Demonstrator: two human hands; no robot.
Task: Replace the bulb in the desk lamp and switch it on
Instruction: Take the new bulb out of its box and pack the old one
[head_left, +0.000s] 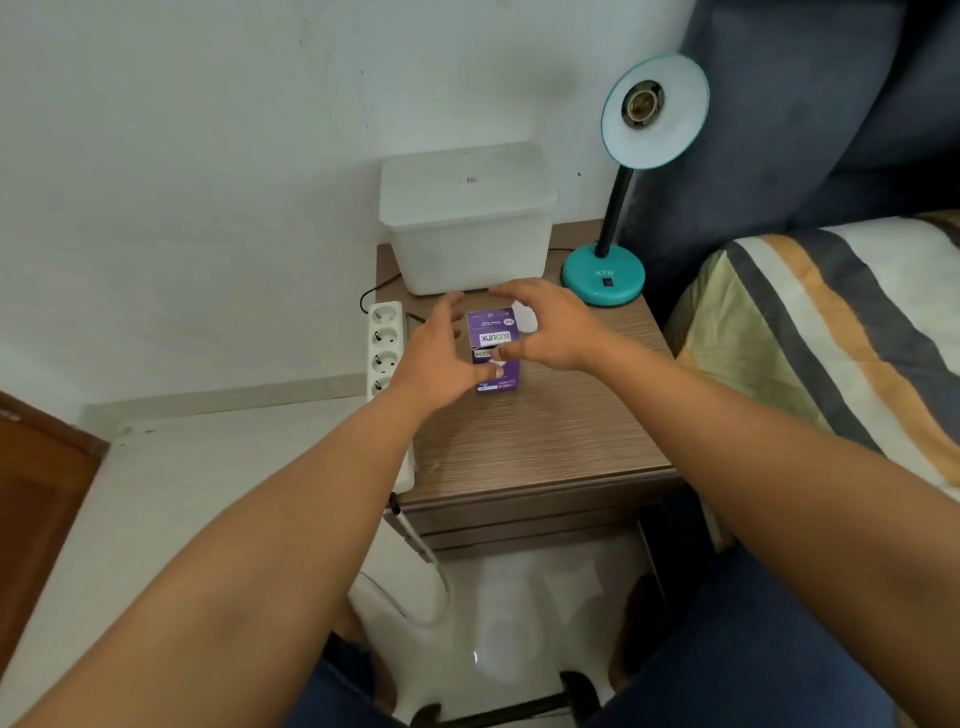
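Setting: wooden bedside table against a white wall, a bed with a striped cover to the right; only the head view is available.
Desk lamp: teal desk lamp stands at the table's back right corner, its shade tilted toward the camera so the empty socket shows; no bulb is fitted, which suits the swap.
Bulb box: purple bulb box lies flat near the table's middle, in front of a white lidded bin; it looks closed.
Left hand: left hand is spread open at the box's left side, thumb touching or nearly touching its lower part; not clasped around it.
Right hand: right hand arches over the box's right side, fingers curled loosely, thumb on the box face; a firm hold cannot be told.
Power: white power strip lies along the table's left edge, within reach of the lamp's cord.
Stage: probably picking up the box to open it.
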